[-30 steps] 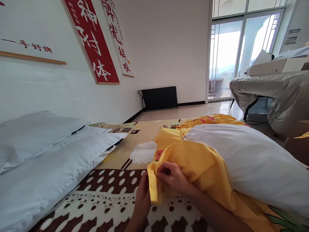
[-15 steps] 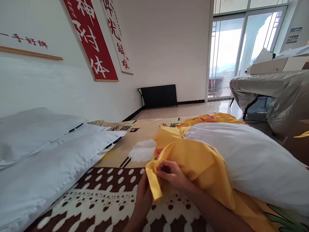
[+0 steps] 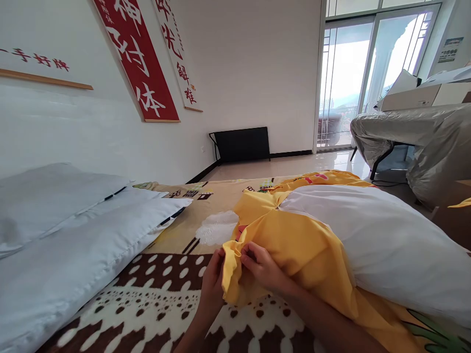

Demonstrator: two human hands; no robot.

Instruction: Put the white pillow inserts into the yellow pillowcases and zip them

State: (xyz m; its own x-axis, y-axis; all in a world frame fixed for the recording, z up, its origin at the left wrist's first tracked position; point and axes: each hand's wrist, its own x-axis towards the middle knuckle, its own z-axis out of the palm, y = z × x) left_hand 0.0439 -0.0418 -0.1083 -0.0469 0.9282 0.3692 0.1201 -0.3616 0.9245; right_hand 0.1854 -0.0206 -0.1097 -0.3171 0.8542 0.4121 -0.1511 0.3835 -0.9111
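Observation:
A yellow fabric cover (image 3: 294, 240) is bunched over the near-left end of a plump white pillow or quilt (image 3: 371, 235); I cannot tell which of the two it is. My left hand (image 3: 212, 274) pinches the outer side of the cover's loose edge, with its fingertips partly behind the cloth. From the other side, my right hand (image 3: 259, 264) grips the same edge between thumb and bent fingers. Between the two hands the yellow edge hangs in crumpled folds above the patterned blanket (image 3: 162, 284).
White pillows (image 3: 84, 245) lie along the left side of the bed. Against the far wall leans a black folded panel (image 3: 243, 144). At the right stands a plastic-draped table (image 3: 408, 122) bearing a cardboard box (image 3: 412, 98), near a glass sliding door (image 3: 346, 88).
My left hand has moved up and slightly left, its fingers now at the cloth's edge. The strip that hung flat is now crumpled. My right hand stays nearly in place.

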